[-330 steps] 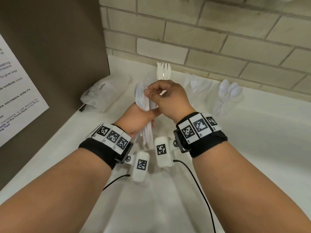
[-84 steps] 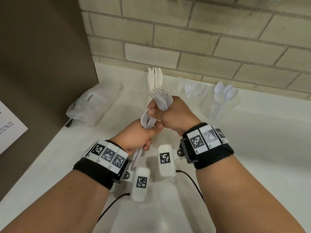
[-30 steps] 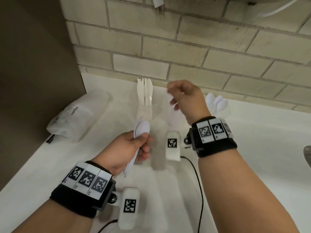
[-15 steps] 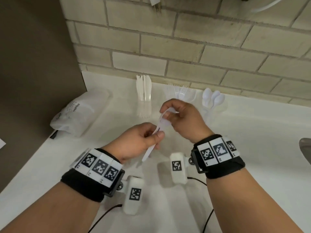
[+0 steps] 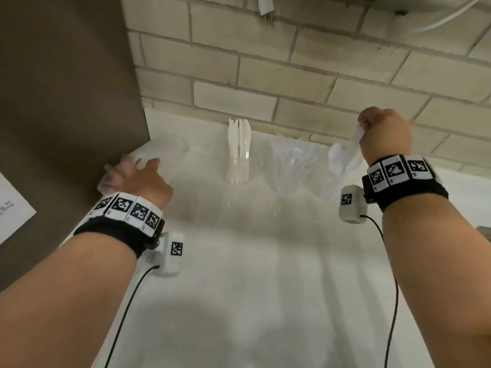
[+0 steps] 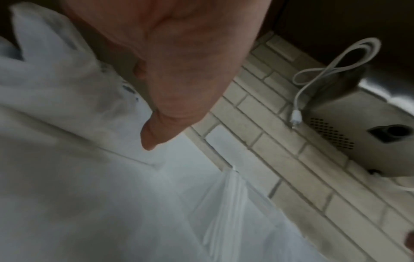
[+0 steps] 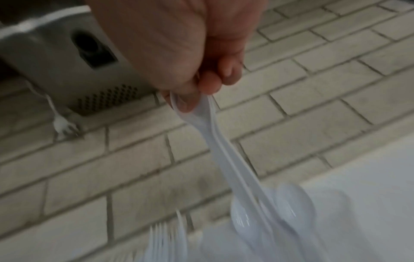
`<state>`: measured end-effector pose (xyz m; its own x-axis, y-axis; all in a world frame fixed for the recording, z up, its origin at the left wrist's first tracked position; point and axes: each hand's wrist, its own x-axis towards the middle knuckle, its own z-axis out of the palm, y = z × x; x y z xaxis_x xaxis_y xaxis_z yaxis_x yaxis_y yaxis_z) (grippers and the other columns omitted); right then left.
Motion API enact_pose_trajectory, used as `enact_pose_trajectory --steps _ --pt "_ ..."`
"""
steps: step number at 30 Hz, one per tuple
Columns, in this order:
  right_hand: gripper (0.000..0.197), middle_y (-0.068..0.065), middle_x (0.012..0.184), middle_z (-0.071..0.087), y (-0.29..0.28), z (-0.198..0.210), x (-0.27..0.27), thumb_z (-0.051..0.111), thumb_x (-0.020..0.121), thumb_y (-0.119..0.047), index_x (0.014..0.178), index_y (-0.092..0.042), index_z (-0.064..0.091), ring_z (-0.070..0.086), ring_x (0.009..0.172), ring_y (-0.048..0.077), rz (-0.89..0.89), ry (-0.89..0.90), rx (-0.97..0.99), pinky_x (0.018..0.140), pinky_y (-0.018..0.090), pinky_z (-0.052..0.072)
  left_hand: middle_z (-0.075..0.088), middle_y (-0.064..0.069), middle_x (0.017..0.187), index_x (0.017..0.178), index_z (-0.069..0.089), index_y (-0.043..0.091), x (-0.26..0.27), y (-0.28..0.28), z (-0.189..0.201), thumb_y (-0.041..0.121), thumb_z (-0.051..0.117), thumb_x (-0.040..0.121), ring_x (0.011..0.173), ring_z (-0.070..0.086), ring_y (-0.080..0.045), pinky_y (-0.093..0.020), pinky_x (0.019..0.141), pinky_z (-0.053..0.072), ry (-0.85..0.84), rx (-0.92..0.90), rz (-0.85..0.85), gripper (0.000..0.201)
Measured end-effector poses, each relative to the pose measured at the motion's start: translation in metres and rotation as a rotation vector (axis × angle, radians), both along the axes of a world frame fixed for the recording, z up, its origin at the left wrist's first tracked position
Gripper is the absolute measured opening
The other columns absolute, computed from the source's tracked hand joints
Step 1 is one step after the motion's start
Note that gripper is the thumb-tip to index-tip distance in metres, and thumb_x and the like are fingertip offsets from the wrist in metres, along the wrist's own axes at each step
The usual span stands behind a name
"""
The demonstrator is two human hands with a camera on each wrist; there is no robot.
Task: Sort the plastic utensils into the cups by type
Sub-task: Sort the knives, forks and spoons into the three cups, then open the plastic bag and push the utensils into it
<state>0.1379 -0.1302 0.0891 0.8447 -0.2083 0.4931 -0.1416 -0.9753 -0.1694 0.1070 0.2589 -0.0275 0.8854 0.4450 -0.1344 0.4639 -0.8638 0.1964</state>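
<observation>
Brick wall (image 5: 265, 57) behind, matte and rough; white table (image 5: 252, 261) smooth and slightly glossy, carries everything; dark cabinet side (image 5: 66, 75) boxes in the left edge.

Plastic bag (image 5: 148, 155) lies crumpled in the left corner, thin translucent film; left hand (image 5: 143, 179) reaches onto it, fingers on the film, but whether they pinch it or just rest I cannot tell; likely going for more stock.

Three clear cups in a row near the wall, thin-walled and nearly invisible against the table: knife cup (image 5: 237, 168) on the left, knives (image 5: 239, 136) upright, flat blades up; fork cup (image 5: 292, 168) in the middle, forks (image 5: 292, 147) tines up; spoon cup (image 5: 334, 181) on the right, partly behind the right wrist.

Right hand (image 5: 385, 136) is above the spoon cup, thumb and fingertips pinching the handle ends of a few spoons (image 7: 226, 150) so they hang bowl-down over the cup; grip at the ends leaves the length free to drop in; spoons are white, smooth, slender.

Spoons already in that cup stand bowl-up; judged: this bunch is about to be let go into it.
</observation>
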Motion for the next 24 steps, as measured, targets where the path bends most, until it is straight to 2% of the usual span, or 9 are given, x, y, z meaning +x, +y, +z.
enact_pose_trajectory --steps 2,5,8,11,14,17,19,22,24 --pt "0.032 0.023 0.116 0.058 0.000 -0.018 0.010 0.043 0.093 -0.002 0.119 -0.010 0.060 0.058 0.102 0.041 -0.053 0.191 -0.007 0.078 0.037 0.045 -0.008 -0.009 0.157 0.144 0.016 0.049 0.002 0.009 -0.006 0.038 0.051 0.083 0.143 0.004 -0.042 -0.058 0.112 0.018 0.080 0.008 0.022 0.071" --pt "0.040 0.022 0.124 0.058 0.007 -0.041 0.014 0.043 0.090 0.001 0.128 -0.007 0.053 0.056 0.112 0.039 -0.119 0.430 -0.010 0.088 0.041 0.048 -0.011 -0.016 0.157 0.144 0.016 0.051 0.001 0.008 -0.009 0.023 0.047 0.087 0.139 0.015 -0.045 -0.058 0.111 0.024 0.114 -0.043 0.050 0.071" --pt "0.049 0.019 0.127 0.054 0.013 -0.057 0.009 0.038 0.092 -0.007 0.141 -0.015 0.038 0.049 0.118 0.038 -0.190 0.537 -0.011 0.091 0.046 0.045 0.007 -0.023 0.154 0.144 0.017 0.050 -0.003 0.004 -0.006 0.018 0.045 0.088 0.134 0.025 -0.045 -0.056 0.107 0.031 0.130 -0.064 0.038 0.070" --pt "0.051 0.012 0.135 0.046 0.015 -0.061 0.002 0.035 0.093 -0.015 0.142 -0.029 0.030 0.039 0.121 0.037 -0.249 0.452 -0.102 0.093 0.049 0.038 0.024 -0.020 0.146 0.142 0.020 0.050 -0.008 0.002 -0.005 0.018 0.044 0.088 0.130 0.030 -0.043 -0.054 0.103 0.034 0.133 -0.050 -0.015 0.067" --pt "0.045 0.012 0.144 0.039 0.024 -0.060 -0.003 0.036 0.095 -0.026 0.140 -0.025 0.034 0.035 0.125 0.038 -0.229 0.285 -0.137 0.097 0.052 0.034 0.032 -0.018 0.134 0.138 0.025 0.049 -0.013 -0.007 -0.004 0.015 0.051 0.085 0.119 0.039 -0.041 -0.052 0.094 0.041 0.140 -0.052 -0.076 0.068" --pt "0.044 0.011 0.147 0.035 0.040 -0.058 -0.011 0.042 0.094 -0.031 0.137 -0.022 0.041 0.031 0.129 0.039 -0.149 0.179 -0.110 0.099 0.053 0.031 0.033 -0.016 0.122 0.135 0.030 0.043 -0.029 -0.025 0.002 0.014 0.055 0.082 0.105 0.050 -0.038 -0.043 0.086 0.049 0.132 -0.092 -0.186 0.065" --pt "0.044 0.011 0.147 0.036 0.057 -0.057 -0.022 0.048 0.092 -0.030 0.134 -0.019 0.047 0.031 0.129 0.039 -0.084 0.114 -0.076 0.099 0.052 0.030 0.030 -0.016 0.123 0.135 0.031 0.035 -0.044 -0.041 0.006 0.012 0.055 0.081 0.107 0.049 -0.035 -0.040 0.089 0.051 0.142 -0.104 -0.297 0.063" --pt "0.039 0.010 0.136 0.047 0.090 -0.061 -0.046 0.053 0.089 -0.028 0.126 -0.017 0.058 0.039 0.121 0.038 0.068 0.014 -0.063 0.095 0.047 0.036 0.023 -0.018 0.135 0.137 0.032 0.028 -0.068 -0.068 0.011 0.010 0.053 0.082 0.118 0.044 -0.034 -0.040 0.097 0.048 0.180 -0.115 -0.451 0.062" --pt "0.032 0.009 0.126 0.052 0.112 -0.067 -0.062 0.052 0.091 -0.027 0.119 -0.017 0.063 0.046 0.114 0.033 0.210 0.077 0.043 0.092 0.039 0.039 0.019 -0.018 0.139 0.138 0.035 0.026 -0.085 -0.084 0.013 0.008 0.051 0.082 0.113 0.050 -0.034 -0.037 0.096 0.048 0.182 -0.137 -0.504 0.061"
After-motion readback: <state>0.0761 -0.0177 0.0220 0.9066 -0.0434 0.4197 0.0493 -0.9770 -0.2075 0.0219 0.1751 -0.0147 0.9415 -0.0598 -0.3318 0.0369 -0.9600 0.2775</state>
